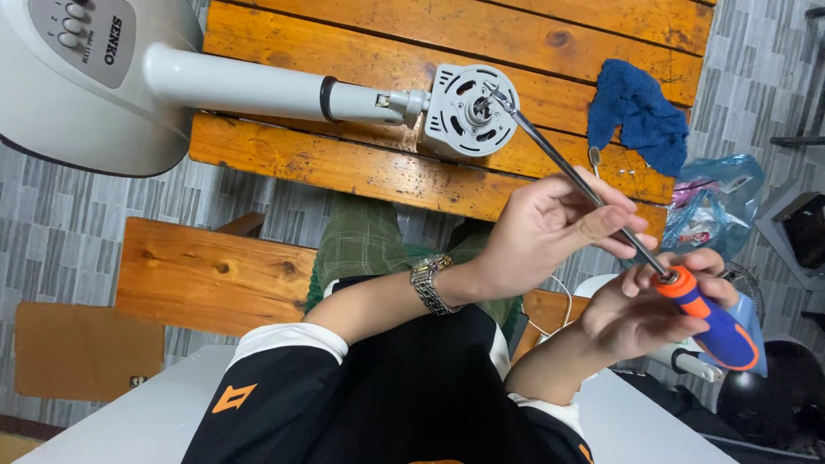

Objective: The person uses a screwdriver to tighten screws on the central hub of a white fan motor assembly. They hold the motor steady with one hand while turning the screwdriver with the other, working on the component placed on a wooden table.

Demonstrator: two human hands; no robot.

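Note:
A white stand fan lies on its side across the wooden bench (pixel 361 163); its bare motor housing (pixel 468 110) faces me. A long screwdriver with a blue and orange handle (pixel 718 322) has its tip at the motor's centre shaft (pixel 491 96). My right hand (pixel 640 314) grips the handle near its orange collar. My left hand (pixel 546 228), with a metal watch on the wrist, pinches the steel shaft (pixel 567 172) between thumb and fingers.
The fan's round white base with a button panel (pixel 82 77) fills the top left. A blue cloth (pixel 638 107) lies on the bench, with a plastic bag (pixel 713 202) beside it and a small metal tool (pixel 595 157) nearby. A white surface (pixel 137 412) lies near me.

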